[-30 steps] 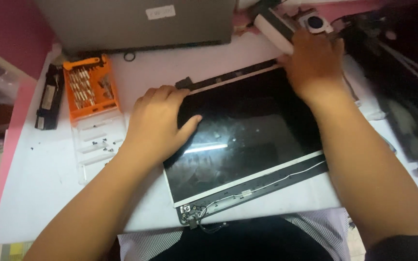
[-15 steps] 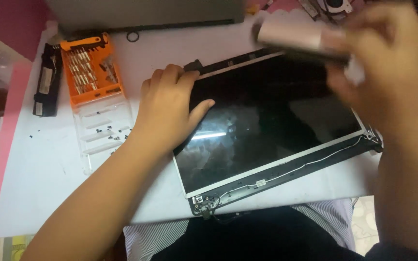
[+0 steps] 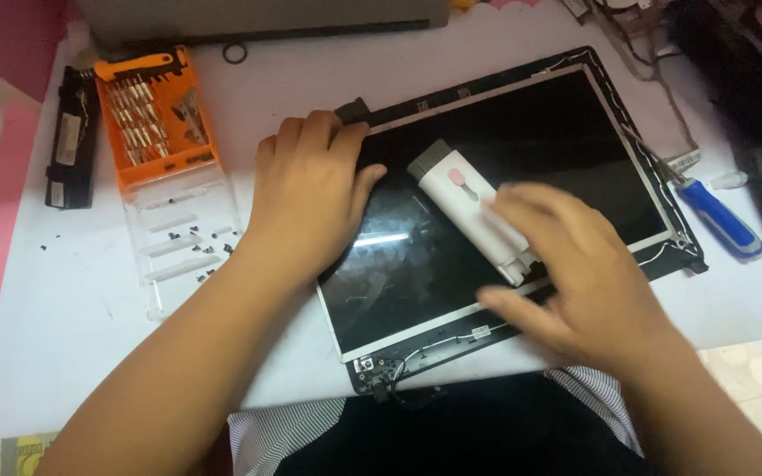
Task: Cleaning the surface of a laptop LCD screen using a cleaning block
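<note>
A bare laptop screen panel point(image 3: 531, 150) lies flat in its black lid frame on the white table point(image 3: 63, 353). My left hand point(image 3: 310, 198) rests palm down on the panel's left edge, fingers spread. My right hand point(image 3: 575, 273) holds the lower end of a white and grey stick-shaped cleaning tool point(image 3: 465, 189) with a pink mark. The tool lies slanted over the middle of the glass. Thin cables point(image 3: 451, 339) run along the frame's near edge.
An orange screwdriver bit case point(image 3: 152, 110) with a clear lid point(image 3: 183, 238) sits at the left, small screws scattered around it. A black battery point(image 3: 72, 137) lies further left. A blue-handled screwdriver point(image 3: 720, 220) lies right of the frame. A grey laptop base point(image 3: 257, 18) stands behind.
My right hand fetched the white tool from the far right corner and brought it down over the middle of the screen. My left hand stayed on the panel's left edge.
</note>
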